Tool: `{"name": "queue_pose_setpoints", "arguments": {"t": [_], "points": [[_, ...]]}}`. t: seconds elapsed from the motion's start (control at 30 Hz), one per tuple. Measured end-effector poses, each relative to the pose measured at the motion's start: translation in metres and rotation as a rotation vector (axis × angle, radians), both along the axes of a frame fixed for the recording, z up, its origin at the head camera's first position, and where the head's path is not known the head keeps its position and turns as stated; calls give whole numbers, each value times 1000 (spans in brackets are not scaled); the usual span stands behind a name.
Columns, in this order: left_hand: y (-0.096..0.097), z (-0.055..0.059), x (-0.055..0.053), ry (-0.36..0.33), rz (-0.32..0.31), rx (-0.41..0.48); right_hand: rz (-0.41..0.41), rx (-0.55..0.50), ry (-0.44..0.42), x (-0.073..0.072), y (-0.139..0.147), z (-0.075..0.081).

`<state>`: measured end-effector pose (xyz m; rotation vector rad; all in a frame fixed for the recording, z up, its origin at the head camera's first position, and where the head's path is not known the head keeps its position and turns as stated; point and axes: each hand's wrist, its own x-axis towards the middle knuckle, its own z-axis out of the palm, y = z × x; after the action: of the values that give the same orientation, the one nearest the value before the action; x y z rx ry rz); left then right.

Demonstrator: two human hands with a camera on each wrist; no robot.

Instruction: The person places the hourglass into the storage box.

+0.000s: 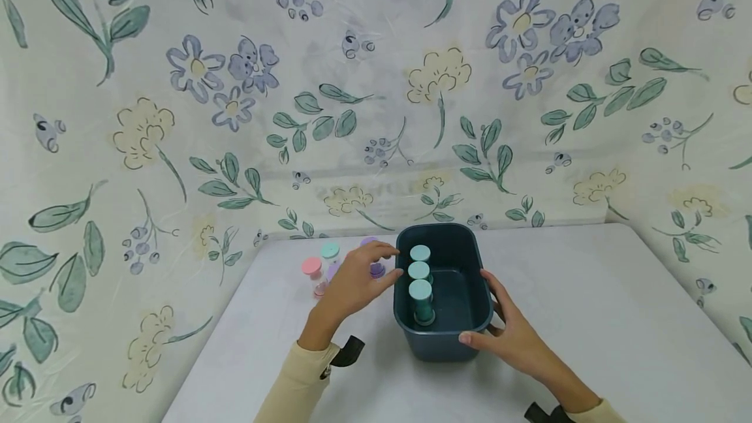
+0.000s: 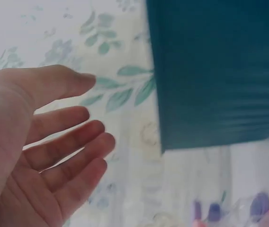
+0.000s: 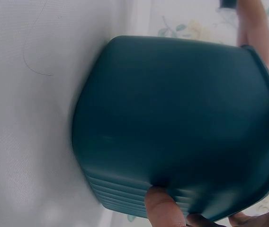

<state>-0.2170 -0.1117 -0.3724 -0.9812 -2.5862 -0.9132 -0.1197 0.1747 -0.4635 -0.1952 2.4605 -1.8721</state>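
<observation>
A deep dark teal plastic bin [image 1: 443, 346] stands on the white table, also large in the right wrist view. My right hand [image 1: 517, 335] grips its front right corner, thumb over the front rim and fingers along the ribbed right side. My left hand [image 1: 357, 279] is at the left rim, its fingers loosely bent and holding nothing; the left wrist view shows a gap between these fingers [image 2: 82, 163] and the bin wall [image 2: 219, 75]. Inside, along the left wall, several mint-capped pieces like sand timers [image 1: 420, 291] stand in a row.
Left of the bin, partly hidden behind my left hand, stand similar pieces: a pink-capped one [image 1: 312, 267], a mint-capped one [image 1: 330, 251] and purple ones [image 1: 376, 270]. A flower-printed cloth [image 1: 376, 116] hangs behind the white table [image 1: 587, 318].
</observation>
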Motion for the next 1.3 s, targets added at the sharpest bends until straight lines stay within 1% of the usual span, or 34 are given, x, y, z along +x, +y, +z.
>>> {"name": "queue_pose_setpoints", "arguments": {"t": [0.17,0.23,0.37,0.5,0.63,0.77,0.93,1.03,1.17,1.3], "points": [[-24,11,-6,61,86,152,3,-1,3,0,1,1],[-35,13,-8,75,113,204,4,-2,3,0,1,1],[-57,13,-14,59,160,302,2,-3,-8,0,0,0],[-77,8,-21,6,237,372,-1,3,-7,0,0,0],[-92,0,-27,-85,323,426,2,3,3,0,0,0],[-104,-12,-32,-163,393,452,5,-1,10,1,1,0],[-115,-31,-37,-211,464,479,10,1,16,0,1,0],[-121,-41,-40,-235,509,471,12,-1,17,0,1,-1],[-128,-54,-45,-288,555,435,7,-3,17,1,1,-1],[-133,-67,-50,-342,560,421,5,-5,18,0,2,-1]]}}
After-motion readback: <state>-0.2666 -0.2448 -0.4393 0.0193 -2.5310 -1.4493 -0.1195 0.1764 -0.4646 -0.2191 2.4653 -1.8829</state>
